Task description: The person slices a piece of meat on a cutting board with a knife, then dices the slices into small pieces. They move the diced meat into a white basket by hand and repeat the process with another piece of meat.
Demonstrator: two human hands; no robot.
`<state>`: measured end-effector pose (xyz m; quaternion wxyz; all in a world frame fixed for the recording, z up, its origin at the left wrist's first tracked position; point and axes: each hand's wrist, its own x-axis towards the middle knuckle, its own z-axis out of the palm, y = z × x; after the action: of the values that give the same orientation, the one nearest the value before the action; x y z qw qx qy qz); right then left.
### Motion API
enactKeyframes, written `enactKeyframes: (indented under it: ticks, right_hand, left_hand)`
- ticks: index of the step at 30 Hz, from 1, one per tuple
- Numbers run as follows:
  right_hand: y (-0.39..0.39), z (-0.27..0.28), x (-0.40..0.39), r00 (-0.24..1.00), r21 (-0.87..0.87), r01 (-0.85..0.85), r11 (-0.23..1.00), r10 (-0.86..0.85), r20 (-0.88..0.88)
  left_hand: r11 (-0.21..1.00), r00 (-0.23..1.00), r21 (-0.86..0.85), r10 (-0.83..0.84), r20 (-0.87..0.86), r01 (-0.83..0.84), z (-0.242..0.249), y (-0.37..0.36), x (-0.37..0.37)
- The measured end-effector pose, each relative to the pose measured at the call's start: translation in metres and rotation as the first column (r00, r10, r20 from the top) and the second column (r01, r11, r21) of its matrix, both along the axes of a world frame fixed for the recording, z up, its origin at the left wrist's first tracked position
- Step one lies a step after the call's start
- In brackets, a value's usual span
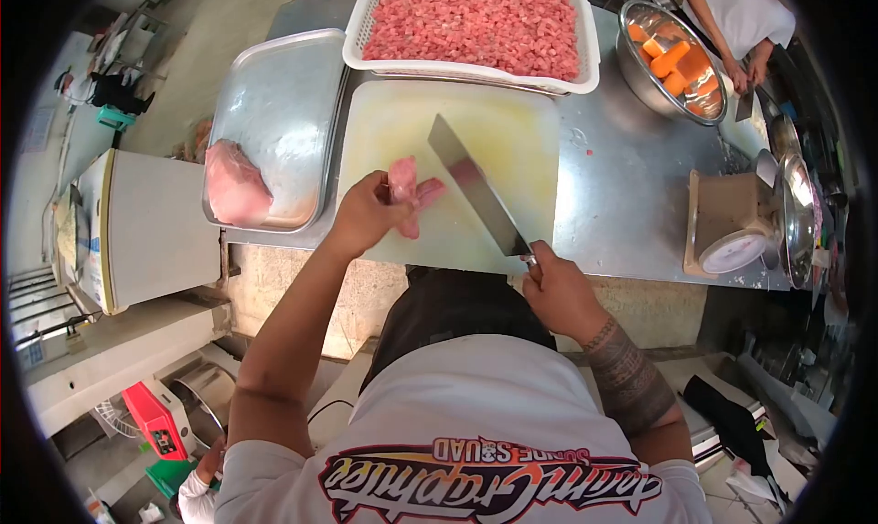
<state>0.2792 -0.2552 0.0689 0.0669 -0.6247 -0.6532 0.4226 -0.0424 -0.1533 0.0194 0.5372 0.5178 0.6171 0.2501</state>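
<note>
Pinched in my left hand [370,215] are strips of raw pink meat [409,195], held just over the left part of the cutting board [494,112]. My right hand [560,289] is wrapped around the handle of a large knife [480,187]. Its broad blade slants up and left across the board, to the right of the meat and apart from it. Left of the board, a bigger piece of raw meat [236,184] lies in the near-left corner of a metal tray [283,85].
Behind the board stands a white basket [587,35] heaped with diced meat [471,21]. A steel bowl [640,76] of carrots [670,59] is at back right. Nearer on the right sits a scale [727,222]. Another person's hands [745,74] work beyond the bowl.
</note>
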Motion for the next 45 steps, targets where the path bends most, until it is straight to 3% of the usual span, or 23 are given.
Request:
enactKeyframes:
  ticks: [3,7,10,13,15,18,21,24,25,26,28,31,34,37,40,43,45]
  right_hand:
    - [0.003,-0.013,-0.012,0.997,0.021,-0.070,0.997,0.070,0.015]
    - [0.005,-0.020,-0.021,0.999,0.037,-0.031,0.999,0.030,0.034]
    - [0.006,-0.013,-0.026,0.997,0.009,0.027,1.000,-0.026,-0.067]
    - [0.005,-0.016,-0.028,0.987,0.025,-0.021,0.999,0.025,-0.160]
    - [0.003,-0.027,-0.028,0.994,0.053,-0.063,0.997,0.067,-0.083]
    - [0.005,-0.033,-0.026,0.994,0.075,-0.108,0.991,0.105,0.042]
    - [0.005,-0.029,-0.026,0.989,0.081,-0.130,0.988,0.124,0.082]
    - [0.002,-0.021,-0.026,0.998,0.108,-0.060,0.992,0.058,0.025]
    - [0.001,-0.018,-0.024,1.000,0.119,-0.019,0.993,0.019,-0.003]
    - [0.002,-0.012,-0.020,1.000,0.115,0.021,0.993,-0.021,-0.004]
    - [0.002,-0.001,-0.010,0.995,0.104,0.102,0.989,-0.102,-0.005]
    - [-0.001,-0.014,0.011,0.979,0.075,0.204,0.976,-0.205,0.005]
    - [-0.004,-0.021,0.016,0.967,0.091,0.244,0.966,-0.249,0.047]
    - [-0.012,-0.040,0.023,0.964,0.124,0.257,0.958,-0.264,0.041]
    - [-0.016,-0.044,0.022,0.960,0.118,0.269,0.956,-0.276,0.051]
    - [-0.014,-0.046,0.026,0.960,0.103,0.265,0.959,-0.272,0.063]
    - [-0.014,-0.050,0.027,0.965,0.121,0.242,0.963,-0.252,0.075]
  left_hand:
    - [0.983,0.960,-0.138,0.149,0.236,-0.118,-0.029,0.007,-0.004]
    - [0.963,0.914,-0.223,0.224,0.339,-0.153,-0.039,0.002,-0.002]
    - [0.946,0.877,-0.272,0.278,0.392,-0.178,-0.046,-0.005,-0.001]
    - [0.950,0.869,-0.256,0.276,0.411,-0.181,-0.046,-0.006,0.002]
    - [0.963,0.889,-0.212,0.241,0.389,-0.168,-0.044,-0.008,0.003]
    - [0.930,0.819,-0.323,0.322,0.475,-0.178,-0.040,-0.012,-0.024]
    - [0.947,0.943,-0.274,0.234,0.236,-0.167,-0.001,-0.001,-0.034]
    - [0.981,0.993,-0.194,0.001,-0.116,-0.024,-0.016,0.021,-0.041]
    - [0.980,0.953,-0.195,-0.094,-0.287,0.038,-0.012,0.028,-0.040]
    - [0.996,0.856,0.029,-0.054,-0.515,0.081,-0.009,0.026,-0.035]
    - [0.867,0.545,0.395,0.181,-0.818,0.305,0.000,0.015,-0.015]
    - [0.839,0.702,0.398,0.027,-0.711,0.370,0.001,0.017,0.022]
    - [0.893,0.595,0.055,-0.251,-0.763,0.447,-0.013,0.022,0.061]
    - [0.952,0.588,0.008,-0.183,-0.788,0.306,-0.027,0.035,0.079]
    - [0.838,0.661,-0.404,-0.540,-0.521,0.367,-0.026,0.061,0.071]
    - [0.931,0.733,-0.035,-0.309,-0.606,0.364,-0.051,0.053,0.057]
    - [0.976,0.835,-0.081,-0.216,-0.505,0.204,-0.024,0.052,0.068]
